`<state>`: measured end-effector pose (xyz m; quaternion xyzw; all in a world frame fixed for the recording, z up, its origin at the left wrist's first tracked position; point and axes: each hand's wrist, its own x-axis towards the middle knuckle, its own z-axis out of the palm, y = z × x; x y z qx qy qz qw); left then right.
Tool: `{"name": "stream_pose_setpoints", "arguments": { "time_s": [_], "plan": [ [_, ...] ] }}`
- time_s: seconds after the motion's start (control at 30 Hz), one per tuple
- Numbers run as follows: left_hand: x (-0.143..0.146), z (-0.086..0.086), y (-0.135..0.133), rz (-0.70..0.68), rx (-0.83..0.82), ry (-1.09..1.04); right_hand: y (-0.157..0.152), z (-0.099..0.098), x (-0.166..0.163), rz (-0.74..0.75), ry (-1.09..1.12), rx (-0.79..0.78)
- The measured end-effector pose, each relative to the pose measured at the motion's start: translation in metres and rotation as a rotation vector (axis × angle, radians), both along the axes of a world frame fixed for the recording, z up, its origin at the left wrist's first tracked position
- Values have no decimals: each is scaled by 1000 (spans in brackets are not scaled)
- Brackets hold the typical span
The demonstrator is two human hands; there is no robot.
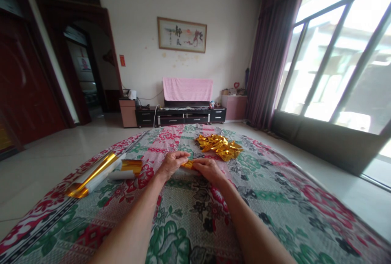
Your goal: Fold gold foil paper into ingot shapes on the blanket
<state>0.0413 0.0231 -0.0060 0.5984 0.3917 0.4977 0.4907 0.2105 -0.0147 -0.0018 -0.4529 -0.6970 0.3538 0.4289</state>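
Both my hands meet over the middle of the flowered cloth [171, 211]. Between them is a small piece of gold foil paper [188, 164]. My left hand [172, 163] pinches its left end with thumb and fingers. The fingers of my right hand [209, 168] are closed on the right end. My fingers cover much of the piece, so its exact shape is hard to make out. Just beyond my right hand lies a heap of folded gold foil pieces [220, 146].
On the left of the cloth lie a long gold and white foil roll [94, 174] and a shorter curled gold sheet [131, 168]. A black TV cabinet [183, 117] with a pink towel [187, 88] above it stands against the far wall. Windows [330, 60] line the right side.
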Motion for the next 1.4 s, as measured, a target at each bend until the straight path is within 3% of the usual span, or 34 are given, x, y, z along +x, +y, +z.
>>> {"name": "stream_pose_setpoints", "arguments": {
  "time_s": [0.17,0.37,0.5,0.77,1.1,1.4],
  "plan": [
    [3,0,0,-37,-22,-9,-2,3,-5,-80,30,-68],
    [5,4,-5,-38,7,42,5,-8,-9,-150,42,-27],
    [2,4,-5,-66,-37,41,2,-5,-9,-185,-28,26],
    [-5,8,-7,-125,-159,-63,4,-8,-8,-166,-27,67],
    [-1,1,-4,-111,-26,42,2,-5,-10,-171,-31,45],
    [-3,6,-7,-158,-126,-6,2,-4,-10,-159,3,-9]
  ]
}}
